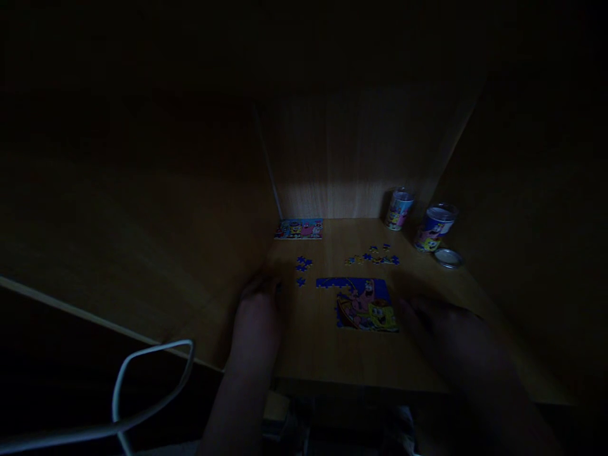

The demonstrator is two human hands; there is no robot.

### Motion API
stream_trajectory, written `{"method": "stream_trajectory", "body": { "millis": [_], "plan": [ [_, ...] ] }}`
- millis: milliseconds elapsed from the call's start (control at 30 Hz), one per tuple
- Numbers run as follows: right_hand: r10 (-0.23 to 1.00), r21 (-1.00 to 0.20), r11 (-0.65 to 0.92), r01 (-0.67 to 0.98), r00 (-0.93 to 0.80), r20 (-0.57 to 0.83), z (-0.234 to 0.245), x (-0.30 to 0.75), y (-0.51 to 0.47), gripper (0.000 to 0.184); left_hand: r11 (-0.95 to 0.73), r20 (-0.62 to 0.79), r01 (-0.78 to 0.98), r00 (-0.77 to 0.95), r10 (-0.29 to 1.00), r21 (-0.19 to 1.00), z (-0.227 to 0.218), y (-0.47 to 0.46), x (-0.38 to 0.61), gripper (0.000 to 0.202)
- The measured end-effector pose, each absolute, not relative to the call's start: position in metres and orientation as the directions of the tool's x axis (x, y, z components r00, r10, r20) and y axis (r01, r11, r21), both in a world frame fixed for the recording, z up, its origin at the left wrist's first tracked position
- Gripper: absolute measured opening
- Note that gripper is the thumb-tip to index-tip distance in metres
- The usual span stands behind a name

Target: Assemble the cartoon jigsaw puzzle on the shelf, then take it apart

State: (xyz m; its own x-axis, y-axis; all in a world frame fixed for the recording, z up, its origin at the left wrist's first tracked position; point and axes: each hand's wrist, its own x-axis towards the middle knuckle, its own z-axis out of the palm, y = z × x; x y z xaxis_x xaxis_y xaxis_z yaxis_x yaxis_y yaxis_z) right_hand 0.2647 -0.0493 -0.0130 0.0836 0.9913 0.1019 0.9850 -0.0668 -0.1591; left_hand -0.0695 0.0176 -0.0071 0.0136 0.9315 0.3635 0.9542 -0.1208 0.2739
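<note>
A partly assembled jigsaw puzzle [365,310] with yellow and pink cartoon figures on blue lies on the wooden surface. Its top strip runs out to the left. My left hand [256,310] is left of it, fingers curled, with a small dark blue puzzle piece showing at the fingertips. My right hand [441,326] rests low at the puzzle's right edge, fingers loosely stretched and nothing visible in them; deep shadow blurs its outline. Between my left hand and the puzzle lie several loose blue pieces [303,265]. More loose pieces [375,258] are spread above the puzzle.
A cartoon picture card or finished puzzle [299,229] lies at the back left. Two clear-topped cartoon cans [398,210] stand at the back right, with a round lid [448,258] beside them. Wooden panels enclose the dim surface. A white cable [118,392] loops at lower left.
</note>
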Motion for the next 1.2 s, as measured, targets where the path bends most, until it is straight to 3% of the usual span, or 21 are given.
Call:
{"method": "stream_trajectory", "body": {
  "millis": [233,400,567,767,900,1200],
  "plan": [
    [0.990,-0.174,-0.096,0.980,0.113,0.090,-0.007,0.260,-0.050,0.051,-0.142,0.336,0.938,0.029,0.942,0.317,0.002,0.012,-0.070,0.023],
    [0.985,-0.185,-0.026,0.982,0.057,0.164,-0.009,0.262,-0.052,0.049,-0.204,0.212,0.868,0.118,0.970,0.453,0.014,0.003,-0.062,0.005],
    [0.953,-0.270,0.106,0.957,-0.020,0.301,-0.012,0.263,-0.052,0.044,-0.298,0.224,0.782,0.206,0.953,0.547,0.014,0.000,-0.042,0.008],
    [0.847,-0.328,0.399,0.856,-0.208,0.488,-0.009,0.257,-0.052,0.019,-0.324,0.266,0.773,0.207,0.941,0.545,0.006,0.004,-0.030,0.010],
    [0.824,-0.308,0.483,0.819,-0.308,0.475,-0.008,0.252,-0.051,0.016,-0.332,0.260,0.758,0.219,0.940,0.561,0.005,0.006,-0.029,0.011],
    [0.837,-0.305,0.492,0.816,-0.347,0.423,-0.008,0.250,-0.051,0.014,-0.367,0.280,0.741,0.247,0.928,0.563,0.004,0.007,-0.028,0.017]
  ]
}}
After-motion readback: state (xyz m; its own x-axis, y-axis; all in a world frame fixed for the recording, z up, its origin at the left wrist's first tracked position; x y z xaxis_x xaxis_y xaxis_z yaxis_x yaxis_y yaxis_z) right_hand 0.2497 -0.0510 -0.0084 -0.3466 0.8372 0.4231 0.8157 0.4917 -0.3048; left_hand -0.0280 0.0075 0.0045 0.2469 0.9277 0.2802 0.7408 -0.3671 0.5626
